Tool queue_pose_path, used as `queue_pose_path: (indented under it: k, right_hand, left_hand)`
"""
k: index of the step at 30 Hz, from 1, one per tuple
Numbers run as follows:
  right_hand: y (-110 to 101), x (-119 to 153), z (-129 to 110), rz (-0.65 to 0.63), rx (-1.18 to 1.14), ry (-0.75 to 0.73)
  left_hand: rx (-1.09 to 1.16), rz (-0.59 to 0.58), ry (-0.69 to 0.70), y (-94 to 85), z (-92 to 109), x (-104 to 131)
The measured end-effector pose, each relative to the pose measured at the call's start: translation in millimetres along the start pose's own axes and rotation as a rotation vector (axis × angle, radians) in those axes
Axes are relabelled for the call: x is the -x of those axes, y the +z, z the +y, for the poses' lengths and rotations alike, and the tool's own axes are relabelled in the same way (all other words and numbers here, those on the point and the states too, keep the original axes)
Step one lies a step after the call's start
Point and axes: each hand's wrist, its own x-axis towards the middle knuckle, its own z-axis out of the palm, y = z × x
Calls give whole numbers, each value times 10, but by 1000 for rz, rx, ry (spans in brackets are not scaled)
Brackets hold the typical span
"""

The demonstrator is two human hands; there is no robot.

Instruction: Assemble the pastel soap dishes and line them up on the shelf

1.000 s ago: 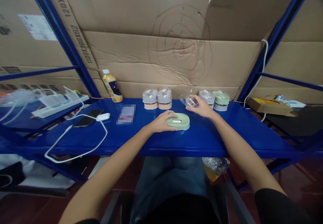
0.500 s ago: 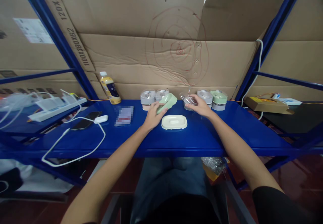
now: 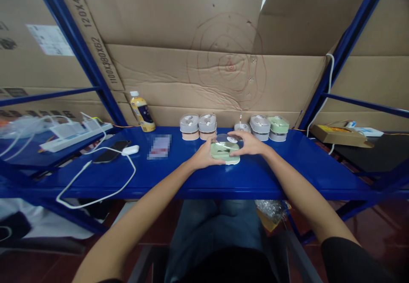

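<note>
The green tray is over the cream base, whose pale edge shows beneath it at the middle of the blue shelf. My left hand grips the green tray from its left side. A clear lid with a small label is just above the tray, tilted, and my right hand holds it at the right end. Behind my hands stand small round-cornered boxes with clear tops: two stacks on the left, and grey and green ones on the right.
A yellow bottle stands at the back left, with a blurred flat packet before it. Farther left lie a phone, a white cable and a power strip. An open cardboard box is at the right.
The green tray has moved right and down onto the cream base. My right hand has brought the clear lid forward from the back row to above the tray. The camera view has shifted slightly.
</note>
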Motion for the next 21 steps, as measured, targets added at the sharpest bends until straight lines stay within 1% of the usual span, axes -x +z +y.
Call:
queue_pose_path:
  k: [6, 9, 12, 14, 18, 21]
  right_hand:
    - [94, -49, -36, -101, 78, -99]
    - [92, -55, -47, -146, 57, -124]
    - [81, -53, -65, -183, 51, -136]
    - [97, -51, -79, -205, 78, -116]
    - [189, -45, -104, -226, 158, -56]
    - [216, -12, -129, -223, 246, 35]
  left_hand:
    - [12, -29, 65, 43, 10, 8]
    - [-18, -24, 82, 45, 27, 18]
    - [-39, -48, 104, 48, 35, 23]
    - [-47, -73, 99, 48, 41, 24]
    - [-58, -110, 44, 31, 45, 22]
    - [-62, -90, 37, 7, -2, 16]
